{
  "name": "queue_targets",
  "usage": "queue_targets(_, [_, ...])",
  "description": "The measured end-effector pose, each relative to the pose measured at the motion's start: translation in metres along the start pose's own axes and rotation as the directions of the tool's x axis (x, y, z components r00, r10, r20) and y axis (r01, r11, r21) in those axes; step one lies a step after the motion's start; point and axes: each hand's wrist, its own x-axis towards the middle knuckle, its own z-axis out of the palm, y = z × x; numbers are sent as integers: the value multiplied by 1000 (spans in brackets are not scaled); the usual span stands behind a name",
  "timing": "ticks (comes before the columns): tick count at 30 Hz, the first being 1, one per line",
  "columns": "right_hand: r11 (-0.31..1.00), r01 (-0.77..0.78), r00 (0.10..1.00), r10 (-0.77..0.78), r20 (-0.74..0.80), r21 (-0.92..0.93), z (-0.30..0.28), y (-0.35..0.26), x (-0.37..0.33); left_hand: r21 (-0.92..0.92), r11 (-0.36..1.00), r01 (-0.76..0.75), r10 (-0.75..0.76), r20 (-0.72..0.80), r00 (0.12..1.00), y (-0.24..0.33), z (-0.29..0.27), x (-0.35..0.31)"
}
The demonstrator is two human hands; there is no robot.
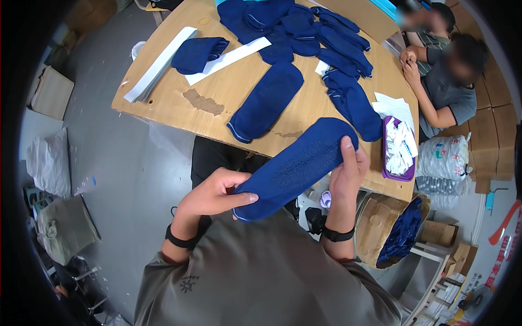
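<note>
Above the table's near edge I hold a dark blue sock (299, 165) stretched flat and slanting, its dotted sole facing up. My left hand (220, 193) grips the cuff end with its white edging, thumb on top. At the other end, my right hand (348, 168) pinches the toe, thumb pressed on it and the fingers mostly hidden behind. Just beyond lies another flat blue sock (266, 100) on the wooden table (168, 117). More blue socks (353, 103) lie to the right, and a heap of them (283, 32) covers the far side.
A folded sock (196, 57) overlaps a white paper strip (231, 60), beside a stack of strips (160, 65). On the right stands a purple basket (399, 177) of small labels. Below it, a cardboard box (372, 231) holds blue items. Two people (448, 92) sit at the right.
</note>
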Motion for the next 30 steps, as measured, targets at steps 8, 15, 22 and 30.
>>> queue_targets(8, [911, -193, 875, 327, 356, -364, 19, 17, -1, -49, 993, 103, -107, -94, 990, -13, -6, -7])
queue_targets(15, [910, -148, 884, 297, 360, -387, 38, 13, 75, 76, 991, -112, 134, -405, 904, -7, -23, 14])
queue_targets(22, [734, 72, 915, 220, 337, -675, 58, 68, 167, 92, 995, 49, -5, -427, 904, 7, -41, 39])
queue_targets(30, [709, 119, 943, 138, 302, -696, 56, 77, 169, 21, 999, -39, 44, -492, 869, -10, -47, 47])
